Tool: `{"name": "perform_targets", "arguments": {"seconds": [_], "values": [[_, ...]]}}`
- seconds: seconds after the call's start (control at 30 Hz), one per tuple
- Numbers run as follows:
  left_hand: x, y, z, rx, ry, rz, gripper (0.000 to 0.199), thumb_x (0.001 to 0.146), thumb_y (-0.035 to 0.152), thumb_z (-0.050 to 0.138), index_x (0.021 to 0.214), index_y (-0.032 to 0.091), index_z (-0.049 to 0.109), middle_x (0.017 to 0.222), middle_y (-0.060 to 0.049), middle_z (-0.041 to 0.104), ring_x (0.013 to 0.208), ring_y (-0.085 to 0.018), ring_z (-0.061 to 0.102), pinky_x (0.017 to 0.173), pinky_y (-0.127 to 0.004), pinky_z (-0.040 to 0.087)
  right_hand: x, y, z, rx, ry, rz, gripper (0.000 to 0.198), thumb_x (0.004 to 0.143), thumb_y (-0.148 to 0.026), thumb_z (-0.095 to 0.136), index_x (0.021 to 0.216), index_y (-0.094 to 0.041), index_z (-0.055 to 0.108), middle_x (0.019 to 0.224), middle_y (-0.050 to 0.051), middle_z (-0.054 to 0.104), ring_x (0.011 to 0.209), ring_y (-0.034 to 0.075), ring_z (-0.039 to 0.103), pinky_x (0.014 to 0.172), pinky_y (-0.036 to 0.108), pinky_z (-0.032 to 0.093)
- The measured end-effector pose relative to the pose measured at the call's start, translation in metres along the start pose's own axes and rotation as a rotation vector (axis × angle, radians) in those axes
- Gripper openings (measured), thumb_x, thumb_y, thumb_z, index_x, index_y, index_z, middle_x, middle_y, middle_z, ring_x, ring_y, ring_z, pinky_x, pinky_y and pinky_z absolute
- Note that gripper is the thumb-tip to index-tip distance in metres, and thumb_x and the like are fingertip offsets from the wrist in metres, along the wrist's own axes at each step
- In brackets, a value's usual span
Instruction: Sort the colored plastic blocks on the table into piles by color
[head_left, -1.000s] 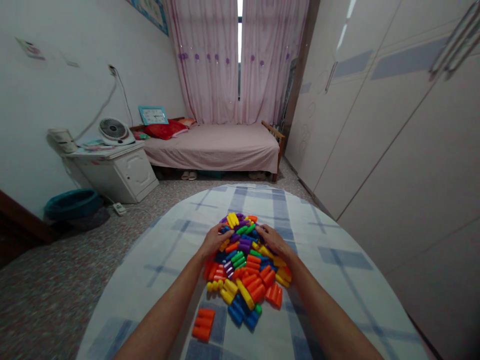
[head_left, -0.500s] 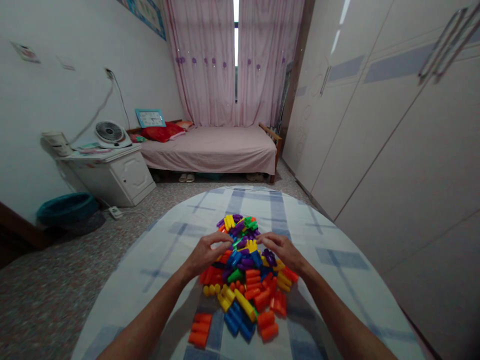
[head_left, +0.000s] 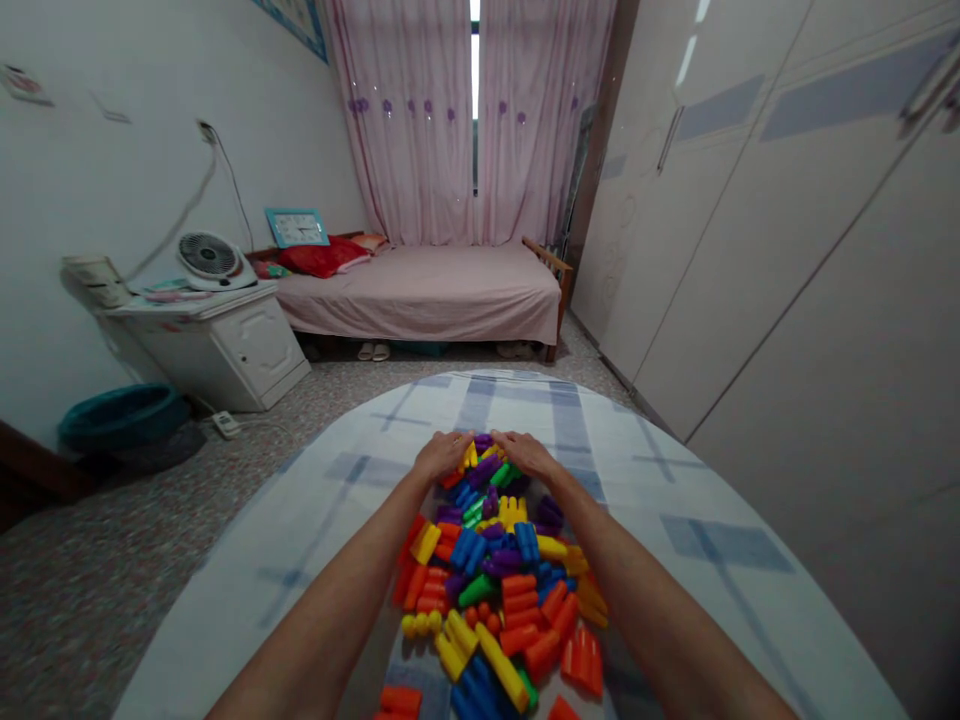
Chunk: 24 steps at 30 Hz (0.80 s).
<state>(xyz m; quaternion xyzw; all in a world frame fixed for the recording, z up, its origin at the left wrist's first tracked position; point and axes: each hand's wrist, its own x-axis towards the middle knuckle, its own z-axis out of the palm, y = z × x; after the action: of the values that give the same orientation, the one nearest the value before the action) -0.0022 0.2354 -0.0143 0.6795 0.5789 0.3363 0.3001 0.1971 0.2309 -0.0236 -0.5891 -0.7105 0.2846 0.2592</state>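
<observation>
A long heap of plastic building blocks (head_left: 491, 570) in red, yellow, blue, green and purple lies on the checked tablecloth between my forearms. At its far end my left hand (head_left: 444, 455) rests against the left side, fingers stretched forward around the blocks. Opposite it, my right hand (head_left: 526, 455) reaches over the right side of the far end, fingers extended inward, near green and purple blocks. Neither hand lifts a block. The fingertips are partly hidden behind the pieces. At the near end lie a yellow block (head_left: 502, 668) and a blue block (head_left: 480, 692).
The round table's cloth (head_left: 322, 520) spreads on both sides. Beyond it stand a bed (head_left: 435, 290), a white cabinet (head_left: 255, 350) with a fan (head_left: 214, 258) on top, and a bin (head_left: 124, 415). A tall wardrobe (head_left: 810, 330) runs along the right.
Both hands have moved forward, from above the middle of the heap to its far end, and down against the blocks. The camera view has shifted slightly.
</observation>
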Motion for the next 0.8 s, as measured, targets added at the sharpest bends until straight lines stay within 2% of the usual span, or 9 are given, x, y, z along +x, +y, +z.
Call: {"name": "perform_targets", "arguments": {"seconds": [0.1, 0.2, 0.37, 0.5, 0.6, 0.7, 0.73, 0.8], "values": [[-0.002, 0.008, 0.011, -0.029, -0.092, 0.022, 0.037, 0.080, 0.051, 0.048, 0.067, 0.021, 0.066, 0.068, -0.004, 0.068, 0.078, -0.021, 0.063, 0.078, -0.030, 0.045, -0.002, -0.006, 0.008, 0.060, -0.007, 0.033, 0.045, 0.084, -0.060, 0.043, 0.081, -0.022, 0.067, 0.083, 0.006, 0.069, 0.088, 0.022, 0.060, 0.080, 0.031, 0.041], [-0.012, 0.020, 0.017, -0.075, -0.136, 0.055, 0.044, 0.085, 0.050, 0.038, 0.078, 0.018, 0.068, 0.080, -0.005, 0.070, 0.082, -0.019, 0.061, 0.080, -0.028, 0.045, -0.013, -0.015, 0.009, 0.151, -0.024, 0.008, 0.047, 0.085, -0.059, 0.040, 0.081, -0.020, 0.065, 0.082, 0.003, 0.067, 0.085, 0.019, 0.059, 0.079, 0.029, 0.042], [-0.041, 0.051, 0.013, -0.170, -0.099, 0.110, 0.045, 0.089, 0.045, 0.034, 0.104, 0.015, 0.063, 0.106, -0.006, 0.066, 0.100, -0.018, 0.058, 0.092, -0.029, 0.042, -0.048, -0.037, -0.003, 0.358, -0.009, -0.097, 0.042, 0.086, -0.051, 0.041, 0.102, -0.019, 0.062, 0.102, 0.002, 0.065, 0.097, 0.016, 0.057, 0.088, 0.029, 0.042], [-0.082, 0.067, 0.003, -0.265, -0.074, 0.222, 0.041, 0.090, 0.043, 0.038, 0.113, 0.017, 0.060, 0.116, -0.006, 0.062, 0.110, -0.018, 0.054, 0.100, -0.031, 0.037, -0.096, -0.054, -0.019, 0.533, 0.038, -0.215, 0.037, 0.086, -0.044, 0.046, 0.113, -0.022, 0.057, 0.115, 0.002, 0.060, 0.108, 0.018, 0.053, 0.096, 0.032, 0.039], [-0.122, 0.068, -0.002, -0.236, -0.065, 0.331, 0.035, 0.090, 0.039, 0.039, 0.109, 0.019, 0.061, 0.112, -0.006, 0.061, 0.110, -0.018, 0.053, 0.100, -0.032, 0.038, -0.136, -0.062, -0.024, 0.473, 0.013, -0.282, 0.032, 0.086, -0.037, 0.048, 0.113, -0.023, 0.058, 0.111, 0.002, 0.062, 0.105, 0.018, 0.054, 0.095, 0.032, 0.040], [-0.162, 0.063, -0.007, -0.187, -0.066, 0.371, 0.031, 0.091, 0.037, 0.041, 0.106, 0.022, 0.063, 0.112, -0.005, 0.060, 0.112, -0.018, 0.051, 0.102, -0.033, 0.038, -0.172, -0.067, -0.025, 0.376, 0.012, -0.338, 0.027, 0.085, -0.035, 0.051, 0.108, -0.024, 0.061, 0.106, 0.003, 0.063, 0.101, 0.018, 0.055, 0.092, 0.033, 0.041], [-0.174, 0.060, -0.009, -0.170, -0.040, 0.363, 0.030, 0.091, 0.037, 0.040, 0.105, 0.023, 0.063, 0.115, -0.005, 0.059, 0.114, -0.019, 0.050, 0.103, -0.034, 0.037, -0.182, -0.066, -0.026, 0.350, 0.035, -0.352, 0.025, 0.085, -0.035, 0.052, 0.106, -0.025, 0.061, 0.107, 0.003, 0.063, 0.103, 0.019, 0.055, 0.094, 0.034, 0.041], [-0.191, 0.049, -0.016, -0.131, 0.090, 0.321, 0.031, 0.091, 0.036, 0.039, 0.106, 0.023, 0.063, 0.119, -0.006, 0.056, 0.117, -0.019, 0.048, 0.105, -0.035, 0.036, -0.198, -0.059, -0.028, 0.308, 0.130, -0.331, 0.025, 0.087, -0.035, 0.049, 0.105, -0.025, 0.062, 0.110, 0.004, 0.062, 0.108, 0.020, 0.053, 0.097, 0.036, 0.038]]}}
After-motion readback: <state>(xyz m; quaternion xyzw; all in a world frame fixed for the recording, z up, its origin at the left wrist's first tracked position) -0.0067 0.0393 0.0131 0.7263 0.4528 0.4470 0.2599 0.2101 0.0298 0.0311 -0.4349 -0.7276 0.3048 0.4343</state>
